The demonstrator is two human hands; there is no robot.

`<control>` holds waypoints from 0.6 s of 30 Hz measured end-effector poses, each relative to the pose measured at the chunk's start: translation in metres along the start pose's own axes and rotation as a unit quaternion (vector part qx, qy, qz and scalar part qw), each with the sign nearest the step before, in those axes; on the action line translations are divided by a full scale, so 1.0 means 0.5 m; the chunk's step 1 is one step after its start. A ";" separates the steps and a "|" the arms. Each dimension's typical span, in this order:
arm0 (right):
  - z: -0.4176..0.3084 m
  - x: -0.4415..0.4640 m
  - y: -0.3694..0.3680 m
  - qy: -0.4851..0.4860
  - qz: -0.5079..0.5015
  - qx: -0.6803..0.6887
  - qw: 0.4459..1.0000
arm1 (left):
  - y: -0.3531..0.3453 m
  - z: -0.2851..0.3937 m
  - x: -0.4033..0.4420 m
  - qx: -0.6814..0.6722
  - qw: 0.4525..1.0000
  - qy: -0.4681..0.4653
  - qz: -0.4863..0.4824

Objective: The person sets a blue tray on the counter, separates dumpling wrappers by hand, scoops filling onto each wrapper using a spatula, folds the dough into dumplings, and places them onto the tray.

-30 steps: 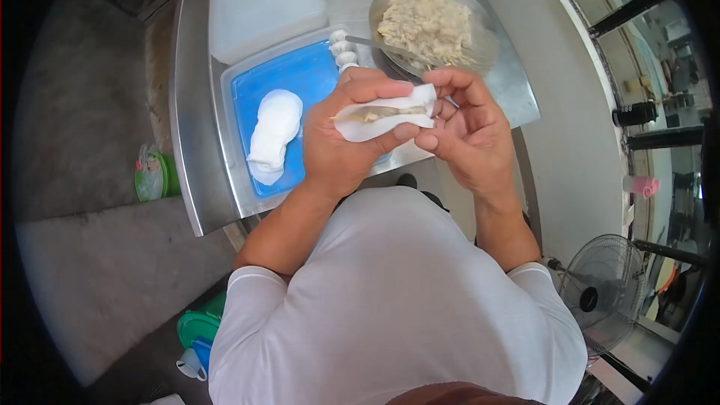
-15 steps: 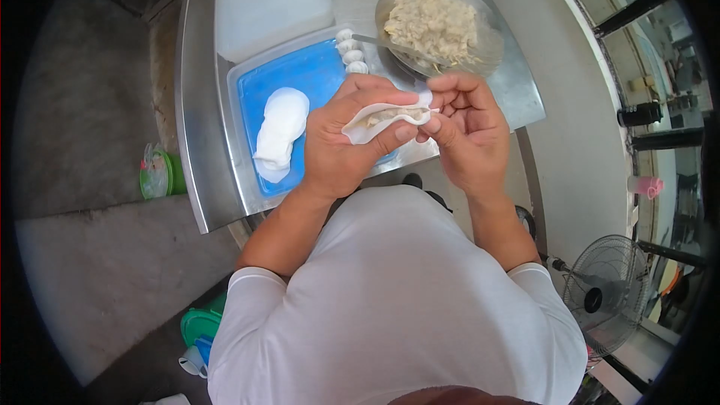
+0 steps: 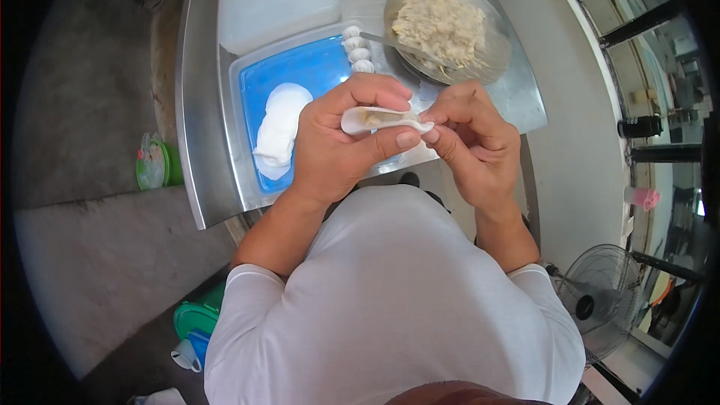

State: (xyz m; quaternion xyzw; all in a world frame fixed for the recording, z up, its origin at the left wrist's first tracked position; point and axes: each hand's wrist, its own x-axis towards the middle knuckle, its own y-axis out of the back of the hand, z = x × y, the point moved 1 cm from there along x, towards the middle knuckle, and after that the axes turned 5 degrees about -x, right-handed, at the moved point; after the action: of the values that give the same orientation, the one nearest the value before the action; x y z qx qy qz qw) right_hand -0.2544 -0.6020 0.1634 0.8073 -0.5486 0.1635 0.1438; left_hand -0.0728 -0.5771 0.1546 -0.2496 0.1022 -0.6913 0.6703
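Note:
Between my hands is a dumpling [image 3: 375, 119], its white wrapper folded over pale filling that shows through the open top. My left hand [image 3: 341, 135] cradles it, with the thumb along the near side and fingers along the far side. At the dumpling's right end, my right hand [image 3: 476, 142] pinches the wrapper edge between thumb and index finger. Beyond my left hand lies a stack of white wrappers [image 3: 279, 131] on a blue tray [image 3: 300, 64]. A short row of finished dumplings [image 3: 358, 53] stands along the tray's right edge.
A round metal bowl [image 3: 499, 49] of pale filling [image 3: 441, 22] stands at the back right, with a flat metal utensil [image 3: 390, 42] resting across its rim. A translucent lidded box [image 3: 277, 4] sits behind the tray on the steel table [image 3: 206, 105]. A fan [image 3: 600, 300] stands at right.
The wrapper's two sides have come closer together over the filling. My right hand has shifted slightly right, its fingers now closed more tightly on the dumpling's right end.

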 end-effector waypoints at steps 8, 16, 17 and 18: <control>-0.005 0.005 -0.004 0.035 -0.020 -0.062 0.997 | 0.004 0.009 -0.009 0.001 1.000 0.025 0.008; -0.004 0.006 -0.010 0.041 -0.021 -0.067 0.997 | 0.012 0.003 -0.010 0.059 0.998 -0.015 -0.034; -0.003 0.006 -0.008 0.041 -0.021 -0.068 0.997 | 0.013 -0.002 -0.013 0.041 0.998 -0.050 -0.011; -0.004 0.006 -0.007 0.051 -0.024 -0.088 0.994 | 0.014 -0.004 -0.014 0.041 0.998 -0.050 -0.012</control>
State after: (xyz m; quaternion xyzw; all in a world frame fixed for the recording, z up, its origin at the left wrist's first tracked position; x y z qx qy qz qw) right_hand -0.2502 -0.6026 0.1663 0.7950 -0.5330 0.1521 0.2464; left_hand -0.0676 -0.5714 0.1482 -0.2575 0.0376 -0.6893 0.6761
